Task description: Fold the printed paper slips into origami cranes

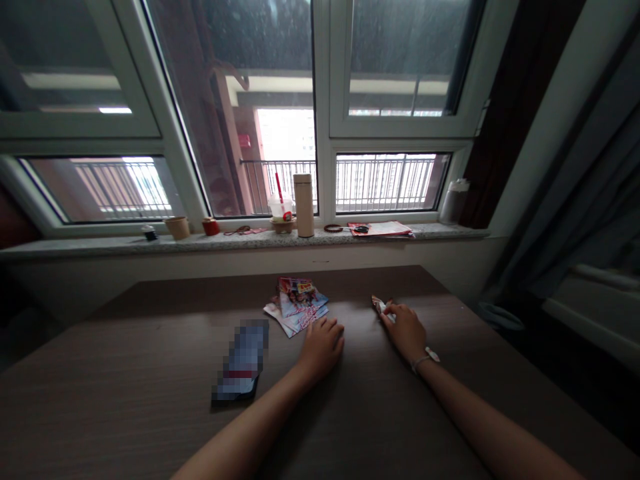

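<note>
My left hand (323,345) rests on the table, its fingers lightly bent and holding nothing, just beside a small pile of colourful printed packets (299,300). These packets overlap one another, with blue, red and white pictures on them. Farther right, my right hand (409,331) is closed on a small crumpled wrapper (381,305) with brown and white colouring. Part of that wrapper is hidden under the fingers. A bracelet (425,359) circles my right wrist. Left of my left forearm lies a phone (243,363), its screen blurred out.
The dark wooden table (150,360) meets the wall below a window. On the stone sill (240,241) stand a tan flask (303,205), a plastic cup with a red straw (281,208), a paper cup (177,228), scissors (359,229), papers (387,229) and a grey bottle (454,203).
</note>
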A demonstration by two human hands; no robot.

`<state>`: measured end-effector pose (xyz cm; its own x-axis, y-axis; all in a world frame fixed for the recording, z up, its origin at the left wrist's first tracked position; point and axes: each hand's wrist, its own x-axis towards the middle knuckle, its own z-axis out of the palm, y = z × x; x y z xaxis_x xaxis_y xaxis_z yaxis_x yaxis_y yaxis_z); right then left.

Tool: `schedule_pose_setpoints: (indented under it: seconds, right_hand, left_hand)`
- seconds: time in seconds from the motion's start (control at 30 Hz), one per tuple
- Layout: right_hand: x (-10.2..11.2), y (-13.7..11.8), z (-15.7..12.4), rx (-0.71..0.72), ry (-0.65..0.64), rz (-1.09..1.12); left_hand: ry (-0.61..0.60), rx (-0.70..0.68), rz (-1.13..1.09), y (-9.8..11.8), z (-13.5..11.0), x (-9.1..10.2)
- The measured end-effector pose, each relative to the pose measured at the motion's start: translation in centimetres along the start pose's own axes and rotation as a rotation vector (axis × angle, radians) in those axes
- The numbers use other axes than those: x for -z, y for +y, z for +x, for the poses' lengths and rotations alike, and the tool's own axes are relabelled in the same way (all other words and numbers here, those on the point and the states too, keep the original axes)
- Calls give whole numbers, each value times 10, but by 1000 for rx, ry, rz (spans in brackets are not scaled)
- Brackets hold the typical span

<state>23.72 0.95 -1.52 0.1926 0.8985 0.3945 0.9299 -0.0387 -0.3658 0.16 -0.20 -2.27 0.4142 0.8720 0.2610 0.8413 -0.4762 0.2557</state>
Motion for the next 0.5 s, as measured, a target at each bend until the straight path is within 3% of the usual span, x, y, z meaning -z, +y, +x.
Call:
schedule_pose_setpoints:
  seconds: [0.5]
  right_hand:
    - [-9, 7, 3, -48, 44, -8]
  left_hand:
    - [5, -13, 27, 1, -1, 2]
